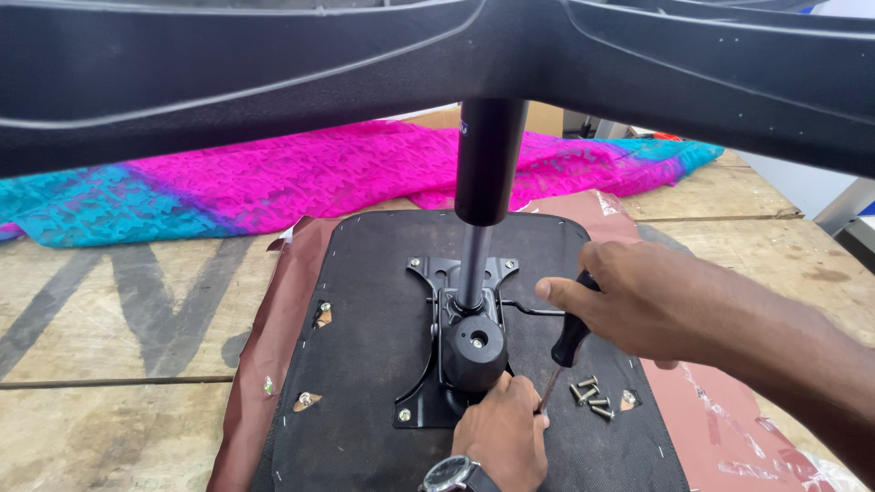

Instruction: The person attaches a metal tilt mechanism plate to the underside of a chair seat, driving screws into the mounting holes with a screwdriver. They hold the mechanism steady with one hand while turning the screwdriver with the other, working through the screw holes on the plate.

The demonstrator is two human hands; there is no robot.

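Overhead, black chair base (pixel 273 82); left hand (pixel 501 433) pinches something unseen at the mounting plate (pixel 436 392); right hand (pixel 638 305) grips a screwdriver (pixel 572 337) near loose screws (pixel 591 396).

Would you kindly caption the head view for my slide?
Right hand holds a screwdriver beside the chair mechanism plate; left hand steadies its tip near loose screws.

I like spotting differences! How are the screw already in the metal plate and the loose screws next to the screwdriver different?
The fitted screw sits upright in a corner hole of the black metal plate, only its round head showing. The loose screws lie on their sides on the seat underside, showing their whole length. It is single; they form a little pile near the right hand holding the screwdriver. All look silvery.
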